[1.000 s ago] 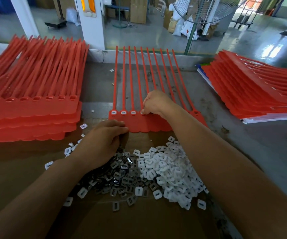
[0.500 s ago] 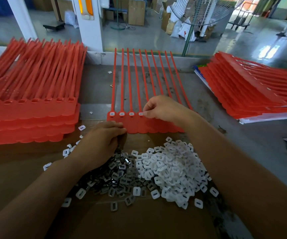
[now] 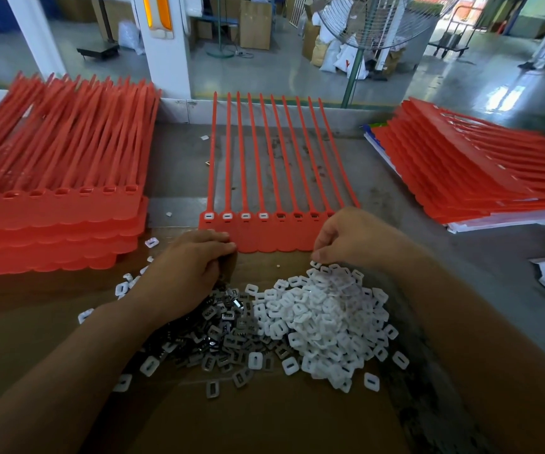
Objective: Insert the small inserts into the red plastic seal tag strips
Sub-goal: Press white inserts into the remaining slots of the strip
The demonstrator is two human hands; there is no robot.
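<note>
**A:** At the middle of the worktop (image 3: 179, 165), how full is the red strip (image 3: 274, 239)?

**B:** Its four leftmost slots plainly hold white inserts (image 3: 226, 216), and three more seem filled. The right hand (image 3: 349, 237) hides the rest.

**A:** And the fingers?

**B:** The left hand (image 3: 186, 273) lies nearly flat, touching the strip's near-left corner. The right fingers (image 3: 318, 255) curl down over the loose pile (image 3: 323, 316). I cannot tell whether they pinch anything.

The seal tag strips (image 3: 264, 239) are bright red, same as the left stack (image 3: 51, 217) and right stack (image 3: 477, 181) (left one's a shade paler). White inserts (image 3: 323, 316), dark grey inserts (image 3: 218, 335) beside them, maybe metallic. Brown cardboard (image 3: 264, 421), stained grey table (image 3: 444, 267).
</note>
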